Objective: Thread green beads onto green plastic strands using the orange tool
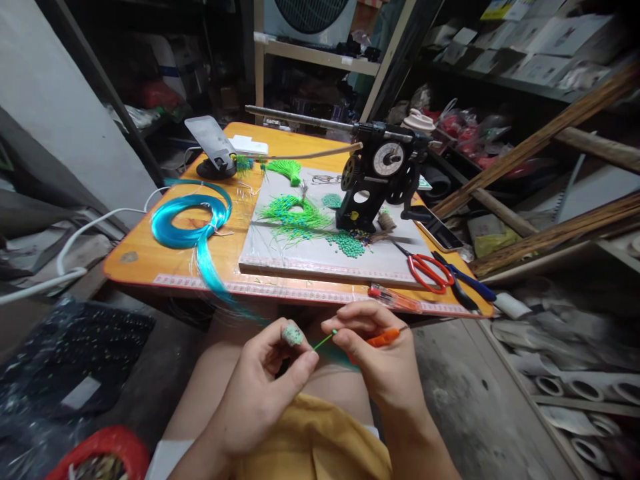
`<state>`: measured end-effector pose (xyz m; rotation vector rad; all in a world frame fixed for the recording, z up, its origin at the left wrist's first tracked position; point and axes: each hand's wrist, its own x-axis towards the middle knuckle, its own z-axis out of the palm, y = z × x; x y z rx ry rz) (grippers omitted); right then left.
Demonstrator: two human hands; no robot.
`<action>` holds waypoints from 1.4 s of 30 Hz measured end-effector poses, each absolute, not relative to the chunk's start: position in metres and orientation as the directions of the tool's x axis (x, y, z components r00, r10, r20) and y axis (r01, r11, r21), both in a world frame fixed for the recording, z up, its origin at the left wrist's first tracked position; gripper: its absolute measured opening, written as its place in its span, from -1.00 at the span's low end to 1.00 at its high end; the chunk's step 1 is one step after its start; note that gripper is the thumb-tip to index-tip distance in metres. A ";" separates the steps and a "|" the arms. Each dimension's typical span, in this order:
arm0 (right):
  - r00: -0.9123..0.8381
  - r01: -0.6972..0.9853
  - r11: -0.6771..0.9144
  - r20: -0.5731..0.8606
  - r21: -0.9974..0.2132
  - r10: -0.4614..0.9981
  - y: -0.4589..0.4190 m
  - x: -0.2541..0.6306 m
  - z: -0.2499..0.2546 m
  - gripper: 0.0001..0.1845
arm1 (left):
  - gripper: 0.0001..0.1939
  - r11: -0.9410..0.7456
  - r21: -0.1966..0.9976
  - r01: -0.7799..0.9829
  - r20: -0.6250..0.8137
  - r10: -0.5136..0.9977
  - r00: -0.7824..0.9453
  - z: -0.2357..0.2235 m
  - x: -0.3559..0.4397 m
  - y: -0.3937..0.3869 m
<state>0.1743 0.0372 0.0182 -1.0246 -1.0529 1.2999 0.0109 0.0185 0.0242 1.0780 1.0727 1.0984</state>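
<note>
Crowded shelves [323, 55] close in the top and right of the frame, and an orange-topped wooden table [135, 241] spans the middle. On it lies a flat grey board [305, 257], and at the board's upper right stands a black metal machine with a round white dial [381, 183]. A glossy blue coil of fibre [165, 230] rests at the table's left, its loose tail hanging over the near edge.

At the lower centre, above the lap, the left hand [265, 383] and right hand [377, 357] meet near each other. Each pinches one end of a thin green strand [324, 342] between thumb and finger; the right also keeps a slim orange-handled tool [384, 339] tucked in its palm. A speckled pale-green cover [293, 335] caps a left finger, and a tiny green bead [335, 331] shows at the right fingertips.

Judging by what lies out, a good part seems done: a ring of green strands tipped with blue beads [295, 220] is spread mid-board. Plenty seems left, with a loose heap of teal beads [351, 245] below the machine and one strand in the fingers.

Printed marks run along the pinkish measuring strip [295, 291] on the near edge, too small to read; no brand is legible.
</note>
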 end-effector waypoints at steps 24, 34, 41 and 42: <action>-0.121 0.038 0.237 0.231 -0.971 0.966 0.037 0.177 0.020 -0.94 | -0.81 0.060 0.982 -0.177 -0.041 0.993 0.110 0.003 0.009 0.021; -0.324 -0.355 -0.199 -0.079 -0.914 0.943 0.030 0.183 0.022 -0.87 | -0.94 0.013 0.973 -0.230 0.019 0.991 0.134 0.011 0.000 0.029; -0.344 -0.301 -0.280 -0.170 -0.912 0.924 0.029 0.176 0.022 -0.59 | -0.82 0.273 0.801 -0.533 -0.252 0.961 0.114 0.017 0.010 0.026; -0.339 -0.301 -0.274 -0.166 -0.913 0.926 0.029 0.176 0.022 -0.59 | -0.78 0.272 0.788 -0.552 -0.258 0.961 0.105 0.016 0.010 0.026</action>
